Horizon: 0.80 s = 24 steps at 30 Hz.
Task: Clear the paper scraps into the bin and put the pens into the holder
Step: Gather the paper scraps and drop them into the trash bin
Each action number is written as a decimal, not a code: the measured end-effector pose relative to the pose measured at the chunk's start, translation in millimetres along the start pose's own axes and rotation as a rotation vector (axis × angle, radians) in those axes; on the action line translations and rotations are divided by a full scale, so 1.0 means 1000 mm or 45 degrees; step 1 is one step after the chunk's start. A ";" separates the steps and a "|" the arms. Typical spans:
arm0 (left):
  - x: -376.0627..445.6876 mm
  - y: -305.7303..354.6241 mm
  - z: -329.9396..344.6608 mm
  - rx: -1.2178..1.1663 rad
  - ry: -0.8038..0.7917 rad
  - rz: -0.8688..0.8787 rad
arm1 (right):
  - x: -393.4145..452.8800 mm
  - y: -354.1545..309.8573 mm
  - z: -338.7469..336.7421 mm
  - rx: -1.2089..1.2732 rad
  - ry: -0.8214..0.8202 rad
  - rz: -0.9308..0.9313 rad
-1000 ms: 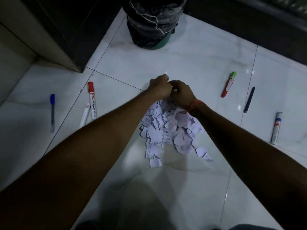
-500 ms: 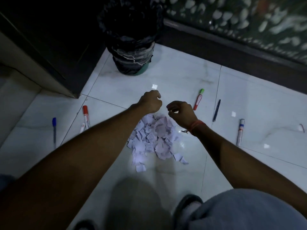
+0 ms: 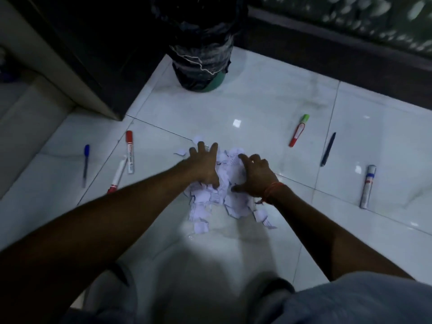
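**Both hands spread on the scrap pile**

The fingers [image 3: 203, 148] of the left hand [image 3: 203, 166] are lying splayed and flat on the paper scraps [image 3: 219, 195], gripping nothing. The right hand [image 3: 256, 176] is pressing down just beside it, fingers apart and slightly curled. The pile is sitting on the floor [image 3: 268, 101], stretching from the hands back toward the person; a few loose scraps are lying beyond its far edge.

To the left, a red-capped marker [image 3: 130, 155] is pointing away from the person, a white red-tipped pen [image 3: 117, 175] is slanting beside it, and a blue pen [image 3: 85, 164] is lying farther out. To the right, a green-capped marker [image 3: 299, 133], a dark pen [image 3: 328, 149] and a blue-banded marker [image 3: 367, 186] are all running roughly near-to-far.

The bin [image 3: 202, 61], seemingly lined with a dark bag, is standing straight ahead across bare tile.
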<state>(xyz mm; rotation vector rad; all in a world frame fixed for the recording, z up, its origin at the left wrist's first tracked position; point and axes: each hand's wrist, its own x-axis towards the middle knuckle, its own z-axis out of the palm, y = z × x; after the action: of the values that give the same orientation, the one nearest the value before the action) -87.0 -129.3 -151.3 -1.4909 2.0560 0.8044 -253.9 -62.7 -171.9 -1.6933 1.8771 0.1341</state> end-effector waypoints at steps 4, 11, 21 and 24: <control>0.009 -0.008 0.027 0.075 0.202 0.061 | 0.006 -0.010 0.013 -0.027 0.185 -0.026; 0.016 -0.018 0.014 -0.355 0.397 0.166 | 0.003 -0.003 0.003 0.374 0.366 0.039; 0.002 -0.040 -0.040 -1.067 0.206 0.055 | -0.006 0.007 -0.039 1.448 0.172 0.248; 0.001 -0.041 -0.046 -1.227 0.177 -0.005 | -0.005 0.005 -0.048 1.567 0.171 0.271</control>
<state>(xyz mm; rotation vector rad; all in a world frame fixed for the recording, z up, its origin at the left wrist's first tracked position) -49.9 -172.3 -126.5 -2.0411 1.8092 1.9038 -275.7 -79.3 -131.3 -0.6503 1.6110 -0.8872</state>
